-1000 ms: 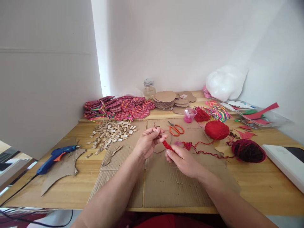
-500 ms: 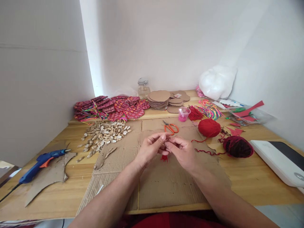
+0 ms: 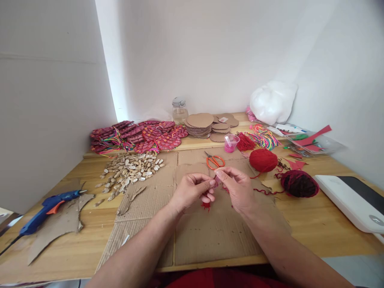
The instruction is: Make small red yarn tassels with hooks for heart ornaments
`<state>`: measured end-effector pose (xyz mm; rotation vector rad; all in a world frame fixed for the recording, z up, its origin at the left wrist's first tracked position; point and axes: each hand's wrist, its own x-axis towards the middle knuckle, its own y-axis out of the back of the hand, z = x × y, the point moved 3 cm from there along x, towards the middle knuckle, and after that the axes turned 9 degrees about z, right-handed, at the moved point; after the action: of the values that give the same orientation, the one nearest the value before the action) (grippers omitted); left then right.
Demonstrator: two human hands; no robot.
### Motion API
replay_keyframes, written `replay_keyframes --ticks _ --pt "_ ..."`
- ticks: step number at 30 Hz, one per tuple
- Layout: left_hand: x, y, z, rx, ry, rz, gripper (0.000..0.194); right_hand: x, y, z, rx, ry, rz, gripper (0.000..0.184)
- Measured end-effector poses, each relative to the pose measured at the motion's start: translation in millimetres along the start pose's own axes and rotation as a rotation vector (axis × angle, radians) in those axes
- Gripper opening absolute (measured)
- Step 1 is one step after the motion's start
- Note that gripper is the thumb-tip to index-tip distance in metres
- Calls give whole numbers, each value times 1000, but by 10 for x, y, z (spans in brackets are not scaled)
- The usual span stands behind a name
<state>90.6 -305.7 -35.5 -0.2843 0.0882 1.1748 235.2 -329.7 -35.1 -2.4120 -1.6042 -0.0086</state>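
Over the brown cardboard sheet [image 3: 216, 240], my left hand [image 3: 192, 193] is closed with thumb and fingers pinched. Red yarn [image 3: 205, 206] hangs in a short fringe below its fingers; the rest of that piece is hidden in the hand. My right hand [image 3: 240, 190] pinches thumb against forefinger, a little above and right of the left fingertips. A thin dark-red yarn strand [image 3: 225, 188] shows between the hands, near the right fingers. Orange-handled scissors [image 3: 215, 161] lie just beyond both hands.
To the right are a red yarn ball [image 3: 263, 160], a maroon yarn ball [image 3: 299, 184] and a white device [image 3: 345, 200]. Peanut shells [image 3: 129, 172] and a blue glue gun [image 3: 49, 210] lie left. Cardboard discs [image 3: 199, 120], a pink cup [image 3: 231, 144] and a jar [image 3: 180, 110] stand behind.
My hands have drawn apart from being close together. The right hand has moved slightly up and right, while the red fringe stays under the left hand.
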Motion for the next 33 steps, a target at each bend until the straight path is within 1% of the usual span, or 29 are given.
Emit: replay_keyframes --ticks 2,4,6,8,10,11,12,13,14,16,18,20,22,23,26,29,33 --pt "-8 -1 9 -3 -6 13 40 26 30 30 53 -45 28 24" --pt "-10 8 22 -27 -26 52 41 51 57 70 83 -115 31 31" --pt "-8 18 31 -52 -41 94 42 57 58 98 52 -181 -31 37" --pt "-7 22 34 -72 -48 120 42 29 16 98 -11 -219 -174 37" --pt "-11 10 35 -94 -51 119 43 -35 -63 76 -31 -247 -376 30" --pt "-17 -3 33 -102 -48 108 43 -69 -101 61 -14 -256 -455 28" --pt "-23 -17 30 -108 -44 94 44 -98 -131 48 14 -262 -506 27" --pt "-29 -31 26 -112 -39 82 44 -116 -150 41 44 -267 -526 28" --pt "-34 -43 24 -115 -37 74 45 -123 -158 41 68 -271 -517 29" --pt "-36 -53 25 -121 -49 66 47 -109 -146 62 84 -277 -457 29" --pt "-23 -48 31 -110 -76 45 51 -75 -113 91 92 -269 -381 26" --pt "4 -34 31 -65 -109 -1 54 -33 -71 108 110 -237 -284 24" --pt "36 -15 19 16 -148 -48 54 3 -37 112 134 -192 -193 24" --pt "52 -5 10 69 -175 -66 51 17 -24 111 142 -168 -154 24" --pt "83 22 -14 279 -306 -72 40 52 1 107 153 -107 -73 24" --pt "99 41 -36 445 -433 -40 41 80 5 107 207 -89 -78 23" --pt "115 34 -79 491 -480 -79 38 102 -1 106 354 -108 -156 22"
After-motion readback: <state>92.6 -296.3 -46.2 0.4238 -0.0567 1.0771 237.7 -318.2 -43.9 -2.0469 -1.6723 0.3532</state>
